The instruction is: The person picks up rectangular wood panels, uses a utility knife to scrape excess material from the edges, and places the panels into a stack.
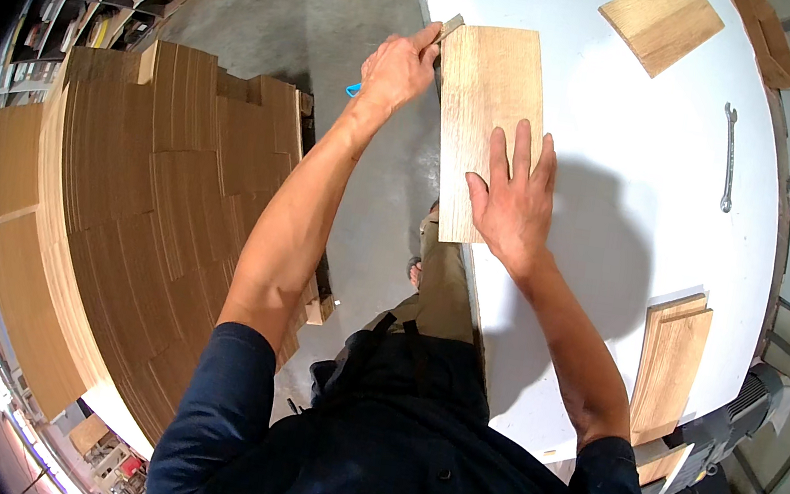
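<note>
Right hand (514,201) spread flat, palm down, on the near end of a pale wooden board (488,109), pinning it to the white desk (621,218); nothing gripped, fingers splayed. Left hand (397,71) clenched around a blue-handled scraper (446,30), blade tip touching the board's far left corner. Board lying lengthwise away from the body, its left edge at the desk's edge, near end jutting slightly past it.

Probably stiff, flat and fairly light, with a smooth face likely to slide on the slick desk, hence the downward press. Best taken by the long edges or held flat under a palm, well clear of the blade.

Right of the right hand: a wrench (729,158) and stacked boards (670,362). Beyond it, another board (661,22). Left of the left arm, a tall pile of planks (147,212).
</note>
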Tool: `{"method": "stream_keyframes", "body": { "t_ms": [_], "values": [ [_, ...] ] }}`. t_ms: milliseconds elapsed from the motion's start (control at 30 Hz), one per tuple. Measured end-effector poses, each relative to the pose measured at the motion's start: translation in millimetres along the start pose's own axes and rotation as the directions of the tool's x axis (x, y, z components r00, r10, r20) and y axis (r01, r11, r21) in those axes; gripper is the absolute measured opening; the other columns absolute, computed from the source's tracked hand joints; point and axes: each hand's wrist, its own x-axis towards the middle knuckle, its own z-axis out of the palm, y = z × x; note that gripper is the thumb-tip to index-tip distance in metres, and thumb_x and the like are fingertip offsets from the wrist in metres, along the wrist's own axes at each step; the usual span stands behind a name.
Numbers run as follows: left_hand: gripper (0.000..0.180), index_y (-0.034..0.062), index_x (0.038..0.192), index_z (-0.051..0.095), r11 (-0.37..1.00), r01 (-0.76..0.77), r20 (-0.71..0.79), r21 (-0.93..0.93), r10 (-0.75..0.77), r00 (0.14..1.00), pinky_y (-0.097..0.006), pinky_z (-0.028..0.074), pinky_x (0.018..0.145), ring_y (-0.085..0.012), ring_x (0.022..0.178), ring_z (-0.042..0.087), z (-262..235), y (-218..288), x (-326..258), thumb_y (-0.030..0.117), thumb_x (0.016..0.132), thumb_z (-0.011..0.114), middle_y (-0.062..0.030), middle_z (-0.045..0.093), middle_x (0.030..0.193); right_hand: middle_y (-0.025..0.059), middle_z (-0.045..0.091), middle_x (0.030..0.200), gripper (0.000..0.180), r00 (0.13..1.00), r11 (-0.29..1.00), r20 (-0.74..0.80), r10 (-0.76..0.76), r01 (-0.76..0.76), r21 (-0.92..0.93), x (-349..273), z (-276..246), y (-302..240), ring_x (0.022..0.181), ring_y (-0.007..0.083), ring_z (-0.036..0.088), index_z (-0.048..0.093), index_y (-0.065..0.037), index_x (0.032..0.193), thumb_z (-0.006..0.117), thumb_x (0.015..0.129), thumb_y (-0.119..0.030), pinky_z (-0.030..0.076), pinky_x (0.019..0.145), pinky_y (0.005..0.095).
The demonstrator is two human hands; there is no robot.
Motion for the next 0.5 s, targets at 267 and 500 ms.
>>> {"method": "stream_keyframes", "body": {
  "t_ms": [267,500],
  "values": [
    [0.064,-0.0064,0.119,0.058,0.930,0.108,-0.059,-0.352,-0.137,0.989,-0.041,0.050,0.078,-0.0318,0.088,0.065,-7,-10,-3,0.042,0.081,0.072,-0.0214,0.067,0.091,0.0235,0.035,0.142,0.060,1.000,1.000,-0.001,0.003,-0.003,0.016,-1,5,2,0.127,0.0516,0.033,0.052,-0.003,0.132,0.066,0.085,-0.037,0.032,0.107,0.0556],
    [0.018,0.0004,0.091,0.066,0.394,0.410,0.372,-0.823,-0.173,0.912,-0.026,0.043,0.053,-0.0123,0.064,0.059,4,-25,-2,0.013,0.082,0.074,-0.0050,0.063,0.074,0.0221,0.036,0.141,0.062,0.997,0.992,-0.047,-0.066,0.071,0.100,1,1,2,0.126,0.0533,0.033,0.051,-0.002,0.130,0.072,0.080,-0.031,0.033,0.105,0.0569]
  ]
}}
